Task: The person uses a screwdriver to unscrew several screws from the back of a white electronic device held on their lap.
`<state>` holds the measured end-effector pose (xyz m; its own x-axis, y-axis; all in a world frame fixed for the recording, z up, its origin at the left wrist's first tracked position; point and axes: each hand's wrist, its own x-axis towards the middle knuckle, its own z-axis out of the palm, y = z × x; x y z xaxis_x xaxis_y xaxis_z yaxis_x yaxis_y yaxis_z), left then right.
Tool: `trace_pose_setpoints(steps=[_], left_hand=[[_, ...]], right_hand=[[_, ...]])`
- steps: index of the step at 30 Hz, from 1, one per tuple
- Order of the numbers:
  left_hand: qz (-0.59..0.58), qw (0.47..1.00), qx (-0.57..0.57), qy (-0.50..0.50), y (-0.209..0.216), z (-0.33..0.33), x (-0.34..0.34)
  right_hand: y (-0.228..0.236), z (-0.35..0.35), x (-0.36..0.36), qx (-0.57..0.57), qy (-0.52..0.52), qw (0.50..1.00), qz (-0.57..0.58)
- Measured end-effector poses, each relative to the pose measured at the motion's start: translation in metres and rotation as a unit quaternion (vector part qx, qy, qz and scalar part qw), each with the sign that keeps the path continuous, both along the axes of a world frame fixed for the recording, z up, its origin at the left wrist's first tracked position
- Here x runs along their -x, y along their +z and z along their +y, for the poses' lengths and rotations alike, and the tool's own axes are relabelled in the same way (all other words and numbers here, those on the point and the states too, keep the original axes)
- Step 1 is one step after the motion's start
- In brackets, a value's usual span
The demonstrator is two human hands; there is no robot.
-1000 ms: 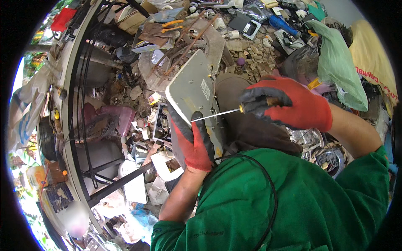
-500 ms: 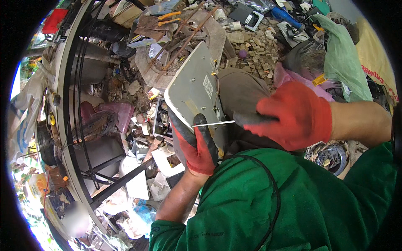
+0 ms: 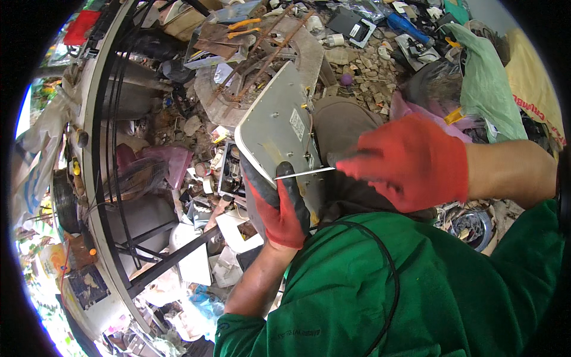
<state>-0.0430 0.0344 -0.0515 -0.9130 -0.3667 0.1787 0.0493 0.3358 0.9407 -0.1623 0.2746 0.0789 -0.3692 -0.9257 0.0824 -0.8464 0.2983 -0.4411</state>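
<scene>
My left hand (image 3: 278, 209), in a red and black glove, grips the lower edge of a flat grey metal panel (image 3: 276, 128) that stands tilted over my knee. My right hand (image 3: 407, 162), in a red glove, is closed around a screwdriver whose handle is hidden in the fist. Its thin metal shaft (image 3: 304, 173) runs left to the panel's lower part, with the tip just above my left thumb. A small white label sits on the panel's face.
Scrap covers the ground all around: metal sheets, rusty rods (image 3: 262, 50), cables and broken plastic parts. A large round white frame with black bars (image 3: 98, 149) lies at left. A green plastic bag (image 3: 488, 83) and a yellow sack (image 3: 535, 89) stand at upper right.
My right hand has come closer to the camera and now hides the screwdriver's handle. The panel and my left hand have stayed together, shifting little.
</scene>
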Motion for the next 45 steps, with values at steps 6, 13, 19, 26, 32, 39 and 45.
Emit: trace_pose_setpoints(steps=[6,13,19,26,32,39,45], left_hand=[[-0.038,0.999,-0.011,0.011,0.009,0.001,0.005],[-0.014,0.999,-0.035,0.005,0.015,0.006,0.007],[-0.023,0.998,-0.051,0.0,0.014,0.003,0.008],[-0.027,0.997,-0.064,0.024,0.008,0.006,0.007],[0.001,0.997,-0.081,-0.008,0.013,0.011,0.012],[-0.032,0.998,-0.056,-0.013,0.019,0.008,0.012],[-0.025,0.999,-0.022,-0.026,0.019,0.007,0.005]], right_hand=[[-0.007,-0.002,-0.006,0.068,-0.077,0.987,-0.125],[0.006,-0.003,0.019,0.028,-0.08,0.826,-0.557],[-0.01,-0.004,-0.007,0.023,0.002,0.997,0.076],[-0.017,-0.008,0.005,0.184,-0.093,0.976,-0.063],[-0.001,-0.003,0.017,-0.007,-0.101,0.954,-0.283],[0.001,-0.011,-0.021,0.044,-0.025,0.981,0.188],[-0.006,-0.01,-0.028,0.102,-0.008,0.969,0.226]])
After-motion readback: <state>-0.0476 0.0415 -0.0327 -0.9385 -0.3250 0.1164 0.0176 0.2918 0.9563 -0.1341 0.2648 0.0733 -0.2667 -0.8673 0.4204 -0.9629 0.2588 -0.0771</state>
